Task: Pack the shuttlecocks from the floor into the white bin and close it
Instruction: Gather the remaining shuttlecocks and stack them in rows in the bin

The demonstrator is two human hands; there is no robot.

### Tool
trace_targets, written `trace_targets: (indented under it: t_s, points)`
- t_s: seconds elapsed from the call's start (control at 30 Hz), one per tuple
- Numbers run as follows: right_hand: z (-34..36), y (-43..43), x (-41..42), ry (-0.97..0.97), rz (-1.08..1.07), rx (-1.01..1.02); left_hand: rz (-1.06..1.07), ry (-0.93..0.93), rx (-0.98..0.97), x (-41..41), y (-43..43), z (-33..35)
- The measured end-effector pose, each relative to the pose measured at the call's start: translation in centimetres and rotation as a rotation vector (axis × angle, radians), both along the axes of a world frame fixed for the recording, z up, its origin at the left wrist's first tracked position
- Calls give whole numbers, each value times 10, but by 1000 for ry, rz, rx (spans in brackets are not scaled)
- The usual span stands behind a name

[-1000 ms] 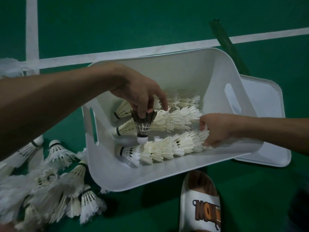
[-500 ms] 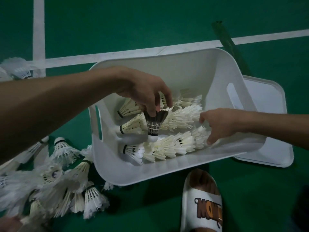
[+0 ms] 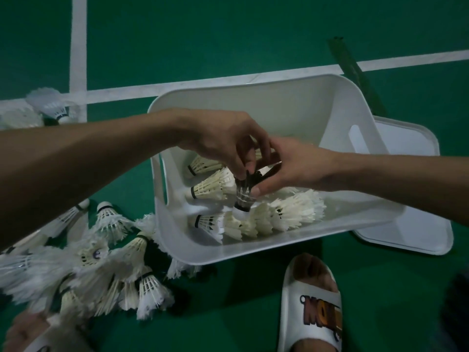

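Green court floor (image 3: 228, 316) is lying under everything, and closest to me my foot is resting in a white slide sandal (image 3: 313, 308). Just to its left, the loose shuttlecocks (image 3: 96, 262) are waiting in a tangled heap against the white bin (image 3: 253, 252), kept close so that I am reaching only a short way for each one.

Over the bin, my left hand (image 3: 223, 141) is pinching a dark-feathered shuttlecock (image 3: 244, 193) by the top of its skirt. My right hand (image 3: 291, 166) is closing thumb and fingers round the same skirt, so both are clamping on it. I am judging this a handover, so the right can seat it. It is hanging inside the bin with its long axis close to upright, white cork pointing down and feathers up.

Beneath it, the nested rows (image 3: 291, 214) are lying flat along the bin's bottom, corks pointing left and skirts right, each pushed into the next to save room. Beyond, the lid (image 3: 418, 199) is lying on the floor, partly hidden by the bin's right end, ready for closing. Farthest off, white court lines (image 3: 78, 47) are crossing.
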State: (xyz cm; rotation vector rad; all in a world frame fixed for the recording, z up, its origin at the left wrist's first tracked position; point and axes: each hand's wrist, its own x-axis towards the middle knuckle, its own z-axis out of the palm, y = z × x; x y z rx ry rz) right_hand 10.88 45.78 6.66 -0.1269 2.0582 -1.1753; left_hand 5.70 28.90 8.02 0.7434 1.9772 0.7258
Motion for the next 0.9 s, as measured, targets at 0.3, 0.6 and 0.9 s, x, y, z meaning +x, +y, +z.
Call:
trace_targets:
  t_s: [0.3, 0.6, 0.9]
  points:
    - [-14, -29, 14, 218, 176, 249, 185, 283, -4, -2, -39, 15]
    - [-38, -72, 27, 548, 446, 380, 225, 417, -54, 13, -74, 31]
    - [-49, -88, 29, 578, 600, 632, 570, 435, 72, 35, -130, 42]
